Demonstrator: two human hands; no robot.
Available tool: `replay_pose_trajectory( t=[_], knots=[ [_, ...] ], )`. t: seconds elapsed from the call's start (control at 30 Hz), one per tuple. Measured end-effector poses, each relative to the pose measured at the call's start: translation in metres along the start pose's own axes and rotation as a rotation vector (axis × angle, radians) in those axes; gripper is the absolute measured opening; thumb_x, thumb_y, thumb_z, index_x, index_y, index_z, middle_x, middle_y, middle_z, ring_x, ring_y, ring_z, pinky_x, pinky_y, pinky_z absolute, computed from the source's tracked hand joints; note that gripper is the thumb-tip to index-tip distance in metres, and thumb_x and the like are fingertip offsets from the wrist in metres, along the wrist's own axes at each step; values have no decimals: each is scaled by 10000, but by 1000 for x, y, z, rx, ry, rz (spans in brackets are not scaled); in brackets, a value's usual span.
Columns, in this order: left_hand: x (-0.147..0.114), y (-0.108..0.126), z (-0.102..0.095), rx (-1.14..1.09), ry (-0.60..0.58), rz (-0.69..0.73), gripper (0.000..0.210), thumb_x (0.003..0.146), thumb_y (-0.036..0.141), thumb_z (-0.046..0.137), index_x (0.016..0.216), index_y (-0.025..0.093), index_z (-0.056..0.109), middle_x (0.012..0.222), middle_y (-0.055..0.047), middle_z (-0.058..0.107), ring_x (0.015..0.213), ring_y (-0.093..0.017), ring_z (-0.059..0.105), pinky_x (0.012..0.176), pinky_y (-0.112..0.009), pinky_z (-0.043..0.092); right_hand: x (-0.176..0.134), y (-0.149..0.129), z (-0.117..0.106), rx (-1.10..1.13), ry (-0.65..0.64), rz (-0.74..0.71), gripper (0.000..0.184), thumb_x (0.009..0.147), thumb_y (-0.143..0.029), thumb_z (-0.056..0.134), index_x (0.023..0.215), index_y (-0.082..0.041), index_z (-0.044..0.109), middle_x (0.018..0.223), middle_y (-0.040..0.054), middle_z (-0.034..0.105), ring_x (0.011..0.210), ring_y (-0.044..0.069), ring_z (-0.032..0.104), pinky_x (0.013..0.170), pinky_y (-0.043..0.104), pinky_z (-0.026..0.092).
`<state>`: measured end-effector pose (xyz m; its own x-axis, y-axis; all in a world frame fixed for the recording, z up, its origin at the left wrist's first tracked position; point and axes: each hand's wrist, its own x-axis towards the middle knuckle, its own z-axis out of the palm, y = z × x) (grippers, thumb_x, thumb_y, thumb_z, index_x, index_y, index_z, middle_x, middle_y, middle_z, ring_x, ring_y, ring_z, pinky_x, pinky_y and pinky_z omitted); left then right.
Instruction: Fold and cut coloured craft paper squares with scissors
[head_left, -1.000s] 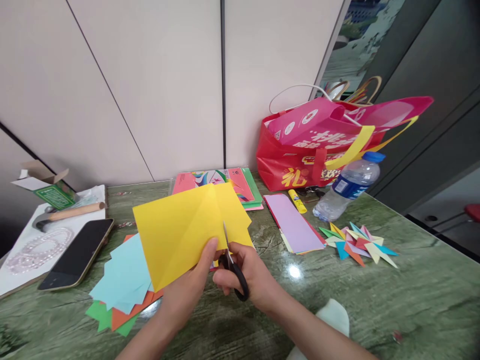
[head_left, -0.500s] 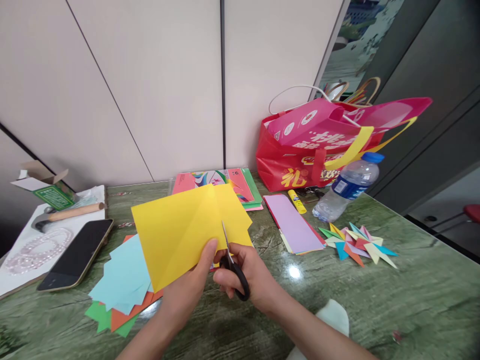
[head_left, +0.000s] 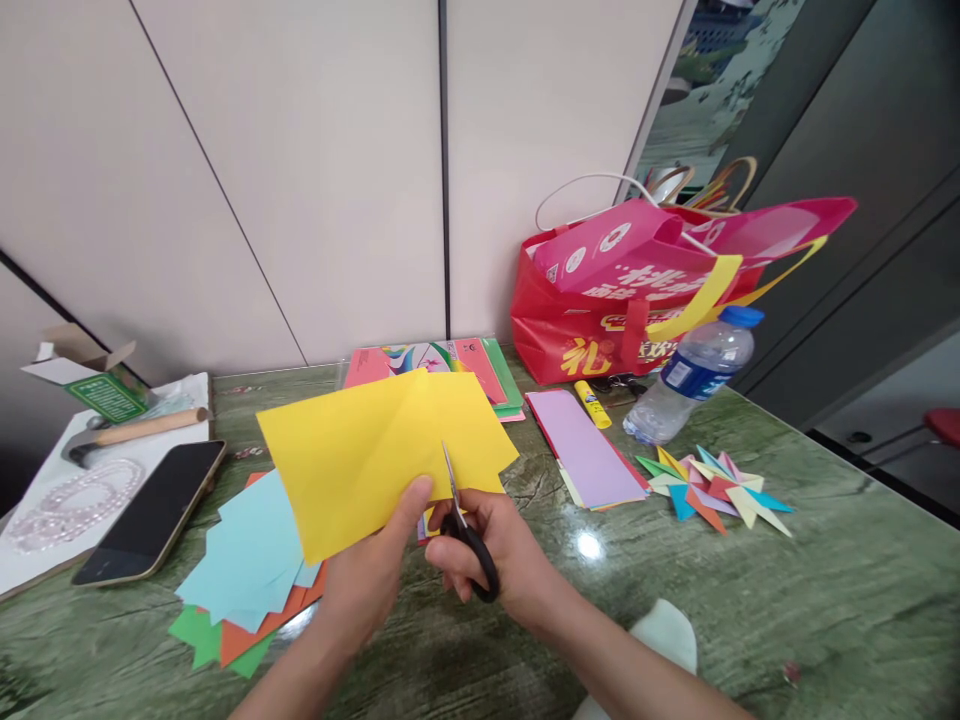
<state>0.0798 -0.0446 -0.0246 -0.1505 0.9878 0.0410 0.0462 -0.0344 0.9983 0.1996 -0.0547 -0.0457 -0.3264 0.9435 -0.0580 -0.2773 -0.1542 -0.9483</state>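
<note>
The left hand [head_left: 379,560] has its grip closed on the yellow paper [head_left: 360,465]: the thumb presses on the face near the lower edge, while the fingers behind are mostly hidden. The sheet spreads up and to both sides from that grip, raised over the table [head_left: 750,620] and covering part of the coloured paper packet [head_left: 491,370]. The right hand [head_left: 502,550] has its grip wrapped around the black handles of the scissors [head_left: 459,527], just beside the left thumb. One blade points upward across the front of the sheet; the other is out of sight. Light blue sheets [head_left: 244,550] lie to the left of the left hand, and lilac paper [head_left: 596,450] lies beyond the right hand, off to its right.
</note>
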Motion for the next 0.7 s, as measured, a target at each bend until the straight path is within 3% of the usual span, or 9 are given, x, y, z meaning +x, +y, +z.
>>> replay_pose_trajectory(
  t=[0.1, 0.2, 0.33, 0.57, 0.7],
  knots=[
    [1, 7, 4, -291, -89, -82, 478, 676, 359, 636, 1113, 196, 531, 1096, -78, 618, 1021, -262, 559, 811, -389, 493, 0, -1, 2, 13, 17, -2, 428, 543, -480, 720, 717, -167, 486, 402, -98, 452, 319, 48, 384, 381, 192, 321],
    [0, 15, 6, -400, -158, -171, 480, 691, 307, 626, 1148, 240, 496, 1004, -53, 644, 923, -269, 603, 572, -348, 548, -1, -1, 2, 26, 11, -10, 413, 556, -467, 719, 721, -164, 492, 395, -95, 451, 322, 47, 382, 378, 187, 308],
    [-2, 18, 6, -441, -253, -265, 410, 718, 327, 588, 1107, 247, 486, 985, -59, 632, 711, -267, 636, 307, -305, 459, 0, 3, 1, 50, 10, -25, 394, 571, -447, 722, 722, -159, 500, 428, -83, 474, 327, 44, 393, 369, 180, 295],
    [-1, 11, 7, -496, -400, -405, 235, 760, 389, 522, 865, 179, 534, 570, 1, 560, 408, -188, 561, 316, -304, 444, 1, 4, 2, 79, 13, -55, 390, 610, -492, 685, 725, -149, 539, 399, -89, 438, 334, 45, 379, 400, 192, 334],
    [1, 12, 8, -548, -413, -413, 205, 749, 353, 549, 831, 167, 531, 540, 8, 544, 391, -189, 555, 307, -309, 448, 1, 4, 1, 121, -23, -66, 360, 636, -476, 674, 674, -156, 514, 403, -89, 431, 339, 42, 376, 448, 209, 390]
  ],
)
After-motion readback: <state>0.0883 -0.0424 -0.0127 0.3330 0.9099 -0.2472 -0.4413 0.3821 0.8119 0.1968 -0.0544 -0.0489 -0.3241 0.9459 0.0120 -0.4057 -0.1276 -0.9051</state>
